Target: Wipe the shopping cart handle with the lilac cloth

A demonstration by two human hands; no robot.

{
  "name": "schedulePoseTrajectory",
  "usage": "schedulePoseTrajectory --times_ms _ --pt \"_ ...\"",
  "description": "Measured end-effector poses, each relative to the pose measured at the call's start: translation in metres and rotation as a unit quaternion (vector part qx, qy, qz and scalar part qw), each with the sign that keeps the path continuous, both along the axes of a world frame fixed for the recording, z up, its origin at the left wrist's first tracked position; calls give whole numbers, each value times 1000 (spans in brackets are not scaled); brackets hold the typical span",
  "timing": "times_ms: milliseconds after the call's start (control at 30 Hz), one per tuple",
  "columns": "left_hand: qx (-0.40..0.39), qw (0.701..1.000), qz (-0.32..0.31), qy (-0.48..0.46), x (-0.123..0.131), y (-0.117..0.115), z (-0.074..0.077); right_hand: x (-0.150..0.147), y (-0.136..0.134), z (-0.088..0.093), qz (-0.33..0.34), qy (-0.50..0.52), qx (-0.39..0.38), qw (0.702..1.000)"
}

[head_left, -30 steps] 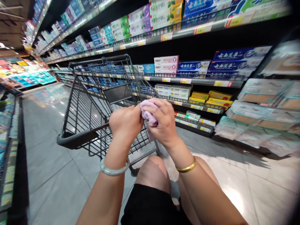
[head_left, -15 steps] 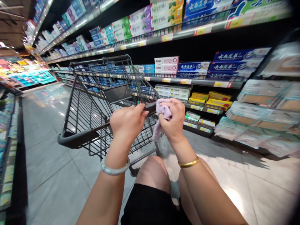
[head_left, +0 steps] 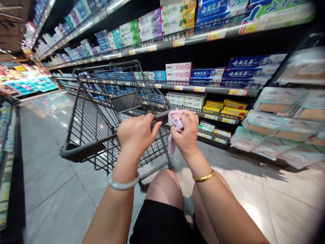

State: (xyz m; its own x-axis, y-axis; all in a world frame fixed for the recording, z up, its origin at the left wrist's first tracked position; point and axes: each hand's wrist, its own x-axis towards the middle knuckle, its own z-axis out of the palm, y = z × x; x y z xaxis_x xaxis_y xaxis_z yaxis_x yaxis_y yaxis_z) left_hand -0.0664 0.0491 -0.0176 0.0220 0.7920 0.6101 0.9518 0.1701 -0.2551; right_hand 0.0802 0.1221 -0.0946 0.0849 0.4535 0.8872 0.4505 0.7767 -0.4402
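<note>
A dark grey wire shopping cart (head_left: 88, 118) stands right in front of me, turned at an angle. My left hand (head_left: 135, 134) is closed over the middle of its handlebar, the thumb a little apart from the fingers. Toward the bar's right end, my right hand (head_left: 186, 130) grips a crumpled light-purple cloth (head_left: 175, 120), pressed against the handle. One end of the cloth hangs below my fist. My right fingertips and the bar beneath them are hidden. A pale bangle circles my left wrist and a gold one my right.
Shelves of boxed toothpaste (head_left: 179, 72) run along the right side and back into the distance. Packaged goods in clear plastic (head_left: 276, 122) hang at the near right. Another shelf row (head_left: 7, 135) borders the aisle on the left. Grey tiled floor (head_left: 50, 176) lies between.
My left thumb has lifted slightly away from the fingers. The cloth's hanging end has swung a little to the right. Both hands stay at the handlebar, and the view has shifted slightly.
</note>
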Motion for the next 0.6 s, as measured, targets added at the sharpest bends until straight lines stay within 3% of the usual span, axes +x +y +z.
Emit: schedulePoseTrajectory --times_ms 167,367,600 --pt "1 1000 -13 -4 -3 0 0 -7 -10 4 64 -71 32 995" --pt "20 1000 -17 9 -6 -3 -2 3 1 4 -26 22 17 999" --pt "29 999 -27 15 -13 -7 -3 -10 -17 0 69 -92 64 991"
